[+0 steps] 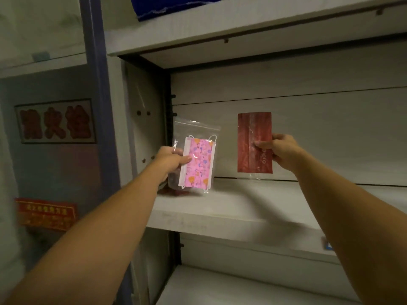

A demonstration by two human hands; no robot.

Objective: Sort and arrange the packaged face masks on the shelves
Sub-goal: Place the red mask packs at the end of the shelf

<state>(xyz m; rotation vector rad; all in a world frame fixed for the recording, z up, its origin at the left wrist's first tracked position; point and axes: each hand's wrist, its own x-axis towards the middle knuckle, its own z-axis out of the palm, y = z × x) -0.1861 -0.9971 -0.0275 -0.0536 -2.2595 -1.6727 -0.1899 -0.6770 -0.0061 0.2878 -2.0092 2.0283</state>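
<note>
- Left hand [170,158]: pinches a clear zip bag holding a pink patterned face mask [198,164], upright at the left end of the middle shelf [242,201] (lower edge near the board; contact not discernible).
- Right hand [279,149]: grips a red packaged face mask [253,137], upright against the far back panel [330,133], to the right.
- Far left: wall sign with red characters [55,121].

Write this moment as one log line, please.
left hand: holds pink mask bag | right hand: holds red mask pack upright | shelf: beneath both
</note>
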